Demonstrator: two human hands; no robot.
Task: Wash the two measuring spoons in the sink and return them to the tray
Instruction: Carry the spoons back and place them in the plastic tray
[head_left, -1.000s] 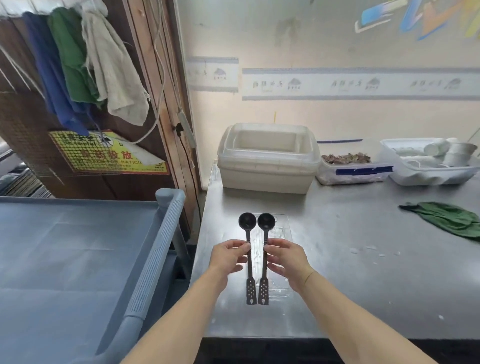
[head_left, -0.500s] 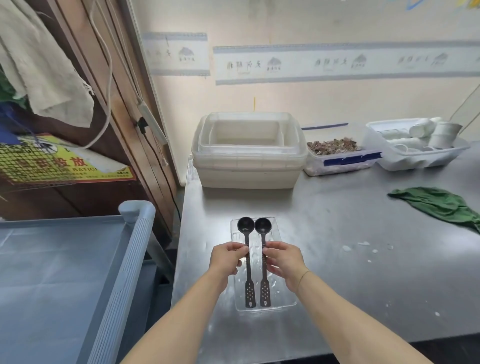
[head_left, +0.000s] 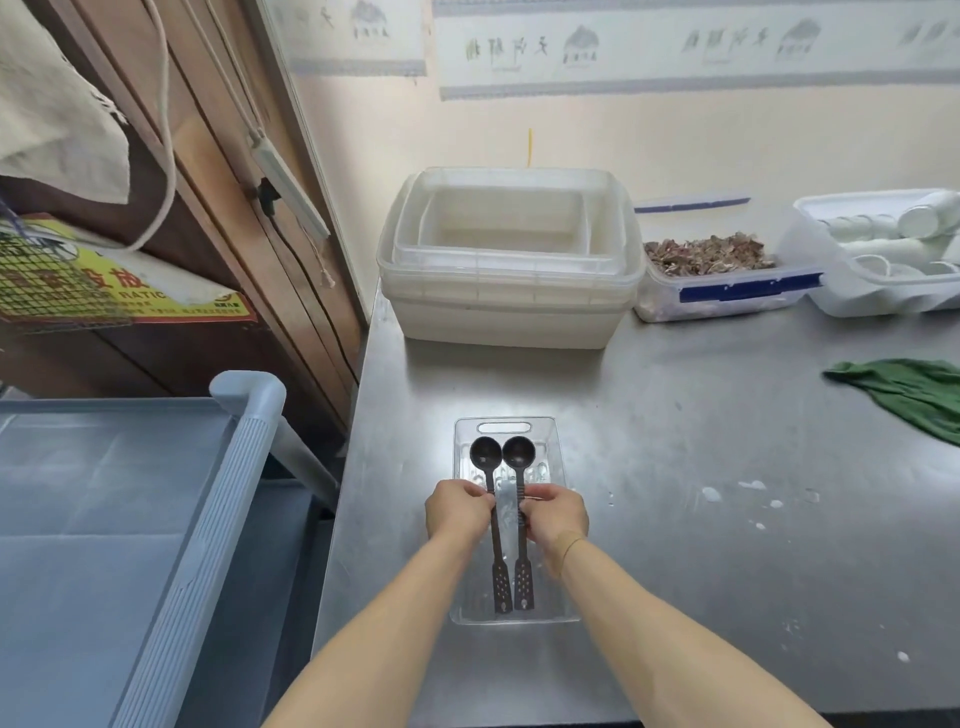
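Note:
Two dark long-handled measuring spoons lie side by side over a clear plastic tray (head_left: 550, 431) on the steel table (head_left: 701, 441). My left hand (head_left: 457, 512) pinches the handle of the left spoon (head_left: 485, 454). The right spoon (head_left: 518, 452) has its handle pinched by my right hand (head_left: 556, 517). Both bowls point away from me and the perforated handle ends lie near the tray's close edge. I cannot tell whether the spoons rest on the tray or hover just above it. No sink is in view.
Stacked translucent tubs (head_left: 511, 260) stand at the back of the table. A box of brown scraps (head_left: 711, 270) and a white tray of cups (head_left: 883, 249) stand at the back right. A green cloth (head_left: 904, 395) lies right. A grey-blue cart (head_left: 156, 519) stands left.
The view has tilted downward, so the whole tray shows on the table. My hands keep the same pinch on the two spoon handles.

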